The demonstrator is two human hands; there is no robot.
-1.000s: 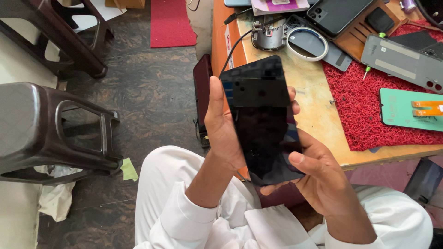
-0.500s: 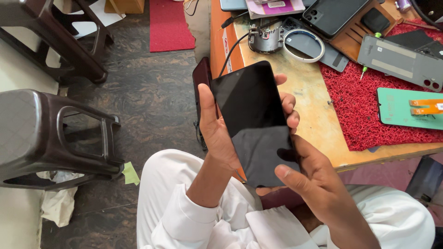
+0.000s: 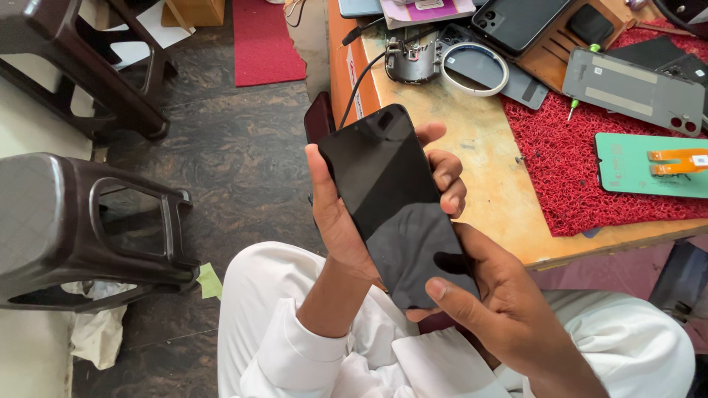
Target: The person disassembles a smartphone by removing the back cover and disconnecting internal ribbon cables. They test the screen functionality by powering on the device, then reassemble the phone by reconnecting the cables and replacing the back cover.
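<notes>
A black smartphone [image 3: 394,199] with a dark screen is held face up over my lap, tilted with its top toward the workbench. My left hand [image 3: 343,221] cups it from behind, thumb along the left edge and fingertips curled over the right edge. My right hand [image 3: 494,302] grips the phone's lower end, thumb resting at its bottom corner. I sit in white clothes at the bench's front edge.
The wooden workbench [image 3: 487,184] carries a red mat [image 3: 582,177], a green phone part with orange flex cable [image 3: 649,163], grey phone back covers [image 3: 634,88], a white ring [image 3: 478,68] and a small metal device with cable [image 3: 411,55]. A dark plastic stool [image 3: 74,221] stands left.
The phone has tilted and shifted a little to the left in my hands. My right thumb has slid down to the bottom corner.
</notes>
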